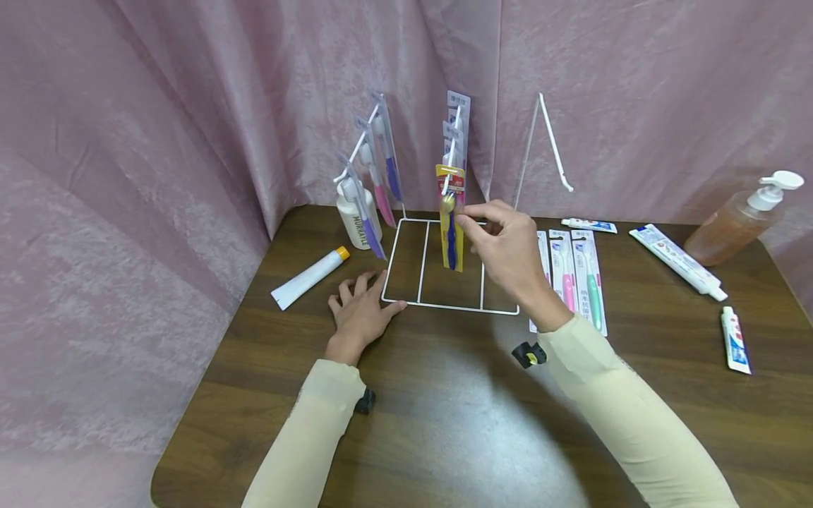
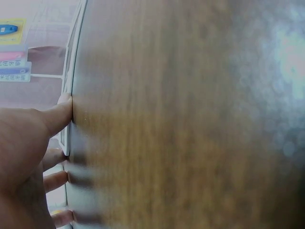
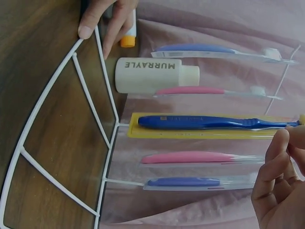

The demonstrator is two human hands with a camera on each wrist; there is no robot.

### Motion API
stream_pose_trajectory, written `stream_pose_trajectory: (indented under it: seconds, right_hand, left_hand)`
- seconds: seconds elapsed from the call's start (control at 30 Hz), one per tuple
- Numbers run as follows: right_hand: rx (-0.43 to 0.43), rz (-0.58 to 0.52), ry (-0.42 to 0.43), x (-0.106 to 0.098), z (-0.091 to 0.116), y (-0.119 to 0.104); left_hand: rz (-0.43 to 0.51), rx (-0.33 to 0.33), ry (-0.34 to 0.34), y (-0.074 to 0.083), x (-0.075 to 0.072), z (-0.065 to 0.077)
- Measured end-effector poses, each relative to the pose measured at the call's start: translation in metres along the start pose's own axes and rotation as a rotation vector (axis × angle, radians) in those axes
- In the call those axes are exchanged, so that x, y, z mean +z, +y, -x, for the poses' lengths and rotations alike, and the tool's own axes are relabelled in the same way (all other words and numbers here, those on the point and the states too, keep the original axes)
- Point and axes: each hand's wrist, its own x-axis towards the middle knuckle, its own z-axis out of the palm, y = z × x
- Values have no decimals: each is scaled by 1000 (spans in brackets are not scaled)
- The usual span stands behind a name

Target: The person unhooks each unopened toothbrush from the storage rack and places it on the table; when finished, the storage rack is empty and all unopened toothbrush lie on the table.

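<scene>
My right hand (image 1: 508, 243) pinches the edge of a toothbrush in a yellow-backed pack (image 1: 452, 240) with a blue handle. That pack hangs at the front of the middle hook of a white wire rack (image 1: 451, 306), with two more packed toothbrushes behind it. My left hand (image 1: 360, 314) rests on the table with its fingers spread, its thumb touching the front left corner of the rack's base. Three packed toothbrushes hang on the left hook, among them a pink one (image 1: 382, 201) and a purple one (image 1: 368, 229). The right hook (image 1: 555, 144) slopes forward.
Behind the left hook stands a white bottle (image 1: 356, 226); left of it lies a white tube (image 1: 308, 279) with an orange cap. Packed toothbrushes (image 1: 587, 275) lie right of the rack. Farther right are toothpaste tubes (image 1: 679, 261) and a pump bottle (image 1: 730, 226). A pink curtain hangs behind.
</scene>
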Motion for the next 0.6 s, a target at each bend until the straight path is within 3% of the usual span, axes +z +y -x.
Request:
stream_pose_trajectory:
  seconds: [0.3, 0.6]
  right_hand:
    - [-12, -13, 43, -14, 2, 4]
    - [25, 28, 14, -29, 4, 21]
  left_hand:
    - [7, 2, 8, 1, 0, 0]
    - [1, 10, 39, 1, 2, 2]
